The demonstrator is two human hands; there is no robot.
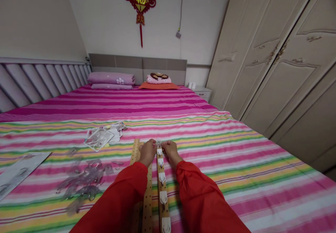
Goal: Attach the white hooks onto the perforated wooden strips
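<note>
A narrow wooden strip with holes (159,187) lies lengthwise in front of me on the bed. Several white hooks (162,178) sit in a row along it. At its far end, a small clear hook (159,143) shows between my fingertips. My left hand (148,152) pinches from the left side, its fingers closed. From the right, my right hand (170,150) closes its fingers at the same spot. Part of the clear piece is hidden by the fingers. Two more perforated wooden strips (147,205) lie under and beside my left forearm.
Loose clear hooks (90,173) are heaped left of the strips. Behind them lies a pile of clear and white packaging (102,136); a flat packet (19,171) is at far left. Folded bedding (112,79) rests by the headboard (126,62). A wardrobe (273,68) stands right.
</note>
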